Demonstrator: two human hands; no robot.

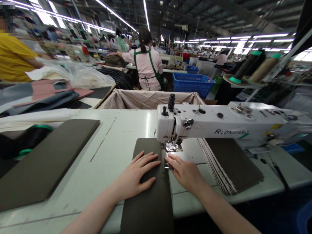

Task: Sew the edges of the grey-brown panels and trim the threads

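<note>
A dark olive fabric panel point(148, 211) lies lengthwise on the sewing table, its far right edge beside the presser foot point(172, 147) of a white sewing machine point(204, 122). My left hand point(138, 175) rests flat on this panel with its fingers spread. Close to the panel's right edge, just in front of the presser foot, my right hand point(186, 172) is closed around a small pair of thread snips point(168, 167). Only the metal tips of the snips show; the fingers cover the rest.
Stacked olive panels point(56, 156) lie on the left, near a black thread cone point(31, 139). More panels point(234, 162) with pale edges sit under the machine arm. Behind the table are a cloth-lined bin point(151, 97), a blue basket point(192, 83) and a co-worker in a green apron point(148, 65).
</note>
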